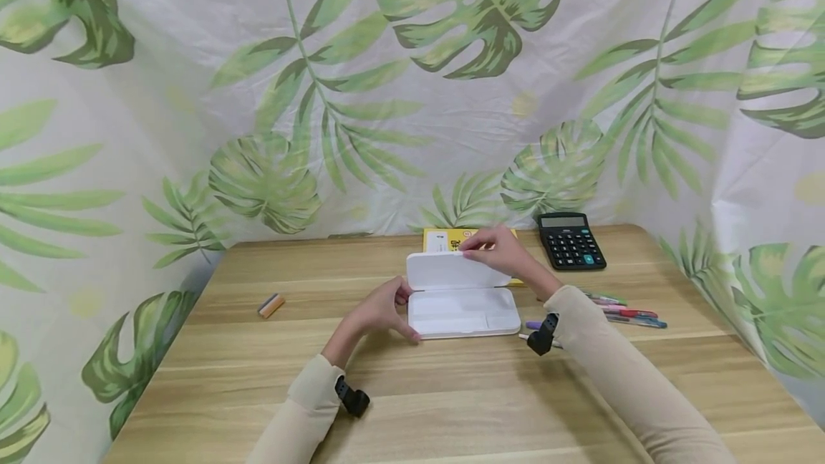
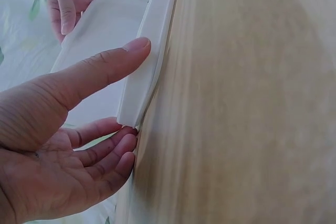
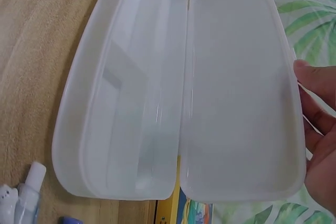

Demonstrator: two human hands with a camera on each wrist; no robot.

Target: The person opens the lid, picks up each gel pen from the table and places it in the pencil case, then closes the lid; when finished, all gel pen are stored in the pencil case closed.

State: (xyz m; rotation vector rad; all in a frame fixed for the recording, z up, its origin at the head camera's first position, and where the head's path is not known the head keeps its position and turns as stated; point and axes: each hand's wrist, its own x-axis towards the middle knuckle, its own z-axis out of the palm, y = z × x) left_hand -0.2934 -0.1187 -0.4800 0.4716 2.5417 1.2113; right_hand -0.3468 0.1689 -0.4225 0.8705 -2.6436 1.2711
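Note:
A white pencil case (image 1: 462, 312) lies on the table with its lid (image 1: 451, 271) raised; its bare inside shows a divider near the right end. At its left end, my left hand (image 1: 384, 306) grips the case, thumb along the front wall and fingers curled at the short side, as the left wrist view shows closely. My right hand (image 1: 501, 253) pinches the top edge of the lid between thumb and fingers. In the right wrist view, the lid (image 3: 241, 93) stands beside the deep tray of the case (image 3: 73, 124).
Behind the lid lies a yellow book or box (image 1: 433, 236), partly hidden. A black calculator (image 1: 571, 242) is at the back right. Several pens (image 1: 631, 313) lie under and beyond my right forearm. An orange and blue eraser-like block (image 1: 271, 305) sits at the left.

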